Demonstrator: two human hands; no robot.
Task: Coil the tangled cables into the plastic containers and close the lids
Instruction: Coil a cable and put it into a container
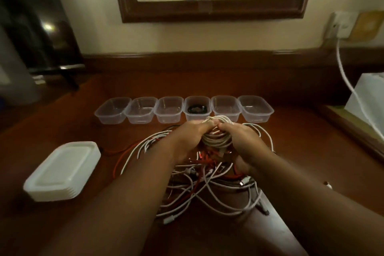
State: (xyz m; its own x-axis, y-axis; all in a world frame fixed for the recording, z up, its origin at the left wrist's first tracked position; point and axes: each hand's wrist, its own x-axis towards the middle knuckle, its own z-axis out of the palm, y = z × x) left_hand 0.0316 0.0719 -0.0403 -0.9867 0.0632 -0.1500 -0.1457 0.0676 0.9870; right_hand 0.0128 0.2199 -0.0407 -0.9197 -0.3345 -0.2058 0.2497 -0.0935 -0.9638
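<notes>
Between both hands' fingers (204, 126), above the tangle (207, 183), sits the white coil (216, 138).

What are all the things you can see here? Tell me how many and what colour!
clear plastic containers: six, see-through, in a row across the brown wooden table
coiled black cable: one, black, inside the fourth container from the left
stack of white plastic lids: one stack, white, on the table at the left
tangled pile of cables: one pile, white and red, on the table in front of the containers
coiled white cable: one, white, held above the pile
wood-framed mirror: one, dark brown frame, on the wall behind
white wall cord: one, white, hanging from a socket at the right
left hand: grips the coiled white cable
right hand: grips the same coil
</notes>
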